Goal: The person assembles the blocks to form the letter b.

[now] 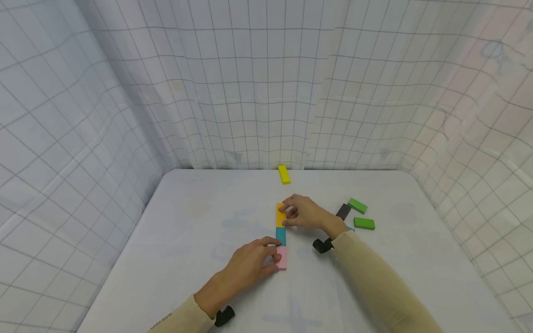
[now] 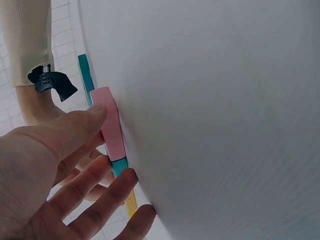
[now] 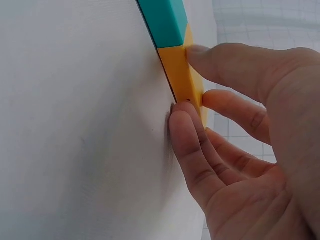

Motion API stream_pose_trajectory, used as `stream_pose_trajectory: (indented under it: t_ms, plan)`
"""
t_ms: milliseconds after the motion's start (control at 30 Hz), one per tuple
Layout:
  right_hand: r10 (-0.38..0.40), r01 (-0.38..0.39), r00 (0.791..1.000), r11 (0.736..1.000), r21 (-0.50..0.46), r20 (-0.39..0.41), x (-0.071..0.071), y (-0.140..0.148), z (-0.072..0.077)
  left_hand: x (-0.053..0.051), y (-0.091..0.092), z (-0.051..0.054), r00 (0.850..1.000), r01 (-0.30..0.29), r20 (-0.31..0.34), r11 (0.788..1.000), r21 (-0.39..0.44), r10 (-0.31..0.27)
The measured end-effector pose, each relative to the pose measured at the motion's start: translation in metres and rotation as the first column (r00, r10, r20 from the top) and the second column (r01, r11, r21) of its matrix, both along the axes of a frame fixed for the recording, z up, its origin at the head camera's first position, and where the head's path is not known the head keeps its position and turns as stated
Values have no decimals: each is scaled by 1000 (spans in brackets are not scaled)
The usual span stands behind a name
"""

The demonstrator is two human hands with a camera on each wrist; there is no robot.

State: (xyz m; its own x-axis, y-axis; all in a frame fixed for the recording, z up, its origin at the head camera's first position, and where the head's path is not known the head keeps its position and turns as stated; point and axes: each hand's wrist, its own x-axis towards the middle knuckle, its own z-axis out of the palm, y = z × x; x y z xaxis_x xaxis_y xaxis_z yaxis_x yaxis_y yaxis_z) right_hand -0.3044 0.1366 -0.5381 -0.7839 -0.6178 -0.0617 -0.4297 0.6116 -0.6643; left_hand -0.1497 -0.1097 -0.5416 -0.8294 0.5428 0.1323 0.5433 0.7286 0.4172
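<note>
Three flat blocks lie end to end in a straight line: an orange block (image 1: 280, 217) farthest, a teal block (image 1: 281, 236) in the middle, a pink block (image 1: 283, 262) nearest. My left hand (image 1: 249, 262) pinches the pink block from the left, its thumb on the block's side in the left wrist view while the other fingers spread beside it. At the far end my right hand (image 1: 306, 212) holds the orange block between thumb and fingers. In the right wrist view, the orange block (image 3: 175, 67) touches the teal block (image 3: 162, 22).
Beyond the line lies a yellow block (image 1: 284, 175) near the table's back edge. To the right are two green blocks (image 1: 357, 205), a black block (image 1: 343, 211) and a blue block (image 1: 351, 228) partly hidden by my right forearm. Grid-patterned curtains (image 1: 266, 92) surround the white table (image 1: 187, 222).
</note>
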Motion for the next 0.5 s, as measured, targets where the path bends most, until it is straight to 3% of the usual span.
stream_pose_trajectory:
  t_ms: [500]
  plan:
    - [9, -11, 998, 999, -30, -60, -3, 3, -3, 0, 2, 1, 999, -15, 35, 1000, 2, 15]
